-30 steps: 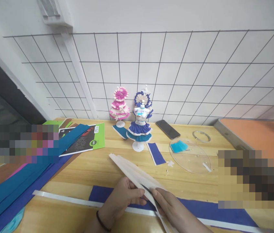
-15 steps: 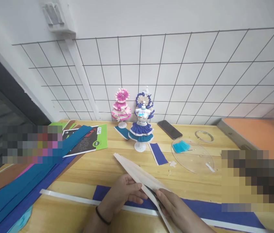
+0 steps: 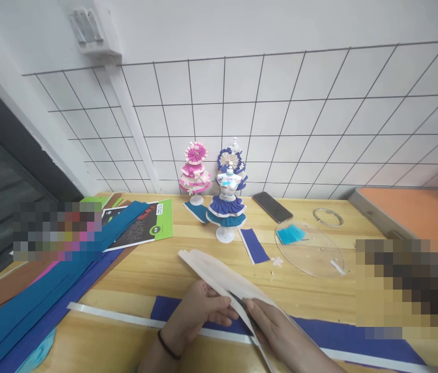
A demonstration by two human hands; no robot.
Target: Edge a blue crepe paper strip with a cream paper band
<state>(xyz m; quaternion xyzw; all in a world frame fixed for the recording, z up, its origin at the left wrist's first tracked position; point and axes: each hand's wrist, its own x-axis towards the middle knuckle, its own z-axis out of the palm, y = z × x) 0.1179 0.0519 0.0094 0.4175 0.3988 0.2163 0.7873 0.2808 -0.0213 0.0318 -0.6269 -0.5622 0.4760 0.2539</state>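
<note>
A folded length of off-white crepe paper [image 3: 219, 274] slants across the middle front. My left hand [image 3: 199, 313] pinches its near edge between thumb and fingers; a dark band circles that wrist. My right hand [image 3: 275, 329] is closed round scissors [image 3: 238, 302], their dark blade lying along the paper; the handles are mostly hidden by the hand. Beneath both hands lies a long strip of blue paper [image 3: 359, 339] with a white strip [image 3: 114, 315] along its near edge. Beyond the paper stands a small dress form [image 3: 227, 210] with blue, white and teal ruffles.
Long teal paper strips [image 3: 67, 264] lie at left beside a black-green packet [image 3: 137, 228]. Behind are a pink dress form [image 3: 195, 168] and another blue one [image 3: 230, 155]. To the right are a phone [image 3: 272, 206], a clear disc [image 3: 320, 259] and a ring [image 3: 328, 217].
The scissors' blade shows more fully and sits slightly farther along the off-white paper, whose far end has shifted a little left. Both hands stay in nearly the same place.
</note>
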